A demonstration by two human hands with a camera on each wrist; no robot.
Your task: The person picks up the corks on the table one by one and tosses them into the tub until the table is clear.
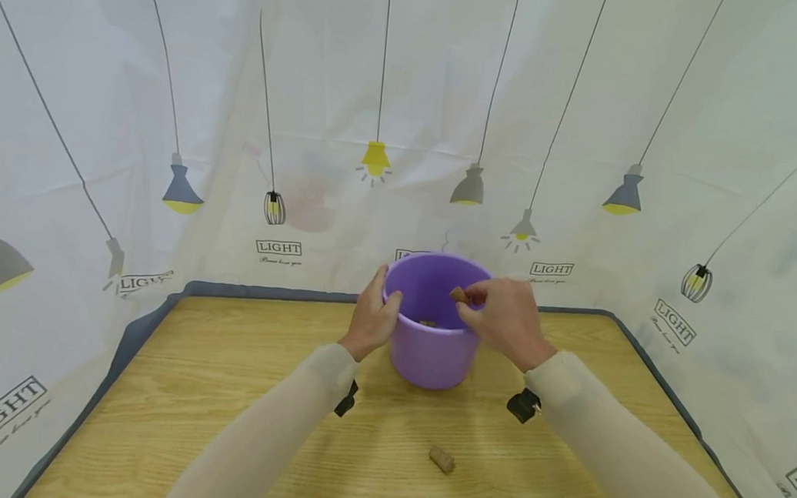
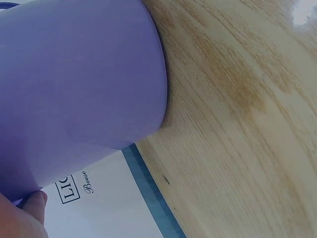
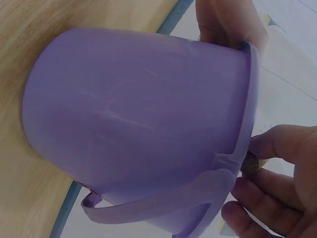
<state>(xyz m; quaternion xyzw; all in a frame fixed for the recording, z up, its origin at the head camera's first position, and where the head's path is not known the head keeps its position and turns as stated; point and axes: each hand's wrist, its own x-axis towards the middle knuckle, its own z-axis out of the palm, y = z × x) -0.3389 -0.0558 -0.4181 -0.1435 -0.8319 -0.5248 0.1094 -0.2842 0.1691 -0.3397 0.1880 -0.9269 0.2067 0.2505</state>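
Observation:
A purple bucket stands on the wooden table, its handle hanging down the side in the right wrist view. My left hand grips the bucket's rim on the left, thumb on the near side. Over the right part of the opening, my right hand pinches a cork between thumb and fingers. That cork shows end-on at the rim in the right wrist view. Inside, at the bottom, some brown corks are partly visible. Another cork lies on the table in front of the bucket.
The wooden table has a dark blue edge along its back and sides. A white sheet printed with hanging lamps surrounds it, close behind the bucket. Dark wrist devices sit under both sleeves.

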